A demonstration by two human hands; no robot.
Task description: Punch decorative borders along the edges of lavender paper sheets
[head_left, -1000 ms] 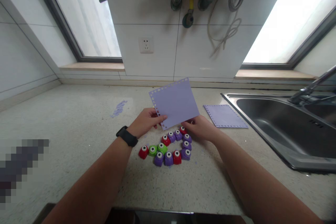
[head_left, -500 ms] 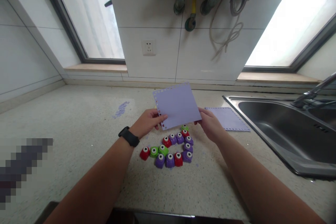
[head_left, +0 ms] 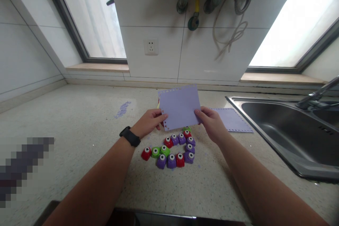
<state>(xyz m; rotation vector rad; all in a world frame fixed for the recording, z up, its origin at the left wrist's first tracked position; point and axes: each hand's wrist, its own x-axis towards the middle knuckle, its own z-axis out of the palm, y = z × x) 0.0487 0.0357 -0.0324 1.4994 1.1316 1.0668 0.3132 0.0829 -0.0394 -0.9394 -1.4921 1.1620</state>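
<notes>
A light purple sheet of paper (head_left: 180,107) is held up over the counter, with small holes punched along its left and top edges. My left hand (head_left: 151,120) pinches its lower left edge, thumb on the near face. At the right edge, my right hand (head_left: 211,120) grips the sheet the same way. Below the paper, several small craft punches in red, purple and green stand in a loose ring, among them a red punch (head_left: 146,153) and a green punch (head_left: 155,152). A bit of something yellow shows behind the sheet's left edge, mostly hidden.
Another purple sheet (head_left: 233,120) with punched edges lies on the counter (head_left: 106,183) to the right, beside the steel sink (head_left: 278,127). Purple paper scraps (head_left: 123,109) lie at the back left. A wall with a socket (head_left: 151,46) and hoses rises behind.
The sheet has turned a little and shifted right. My right thumb now lies on its near face, and my right hand holds it higher on the right edge.
</notes>
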